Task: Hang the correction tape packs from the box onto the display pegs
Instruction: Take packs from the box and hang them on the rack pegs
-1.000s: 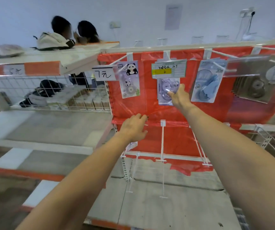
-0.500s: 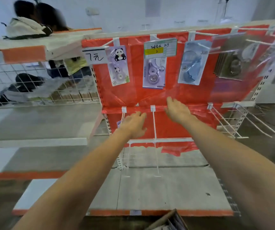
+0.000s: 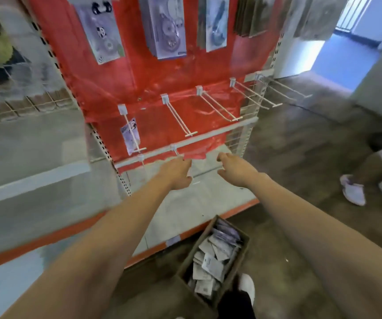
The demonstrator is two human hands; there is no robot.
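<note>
A stocker's two bare arms reach toward a red-backed display rack, with the restocking job barely begun. The left hand point(image 3: 176, 172) hovers by the lowest rail with its fingers loosely curled, and the right hand point(image 3: 235, 168) is relaxed and half spread beside it — neither holds a pack. The correction tape packs point(image 3: 210, 264) lie heaped in a cardboard box point(image 3: 210, 229) on the floor at the person's feet, below both hands and well apart from the rack. On the middle row of pegs point(image 3: 182, 119) only the leftmost peg carries one hanging pack point(image 3: 129, 137); the white wire pegs to its right stand bare. The top row holds packaged goods, blurred. By the look of it, nearly all the work is left — most of the box has yet to go up. A bystander's white shoes point(image 3: 353, 190) show at right.
</note>
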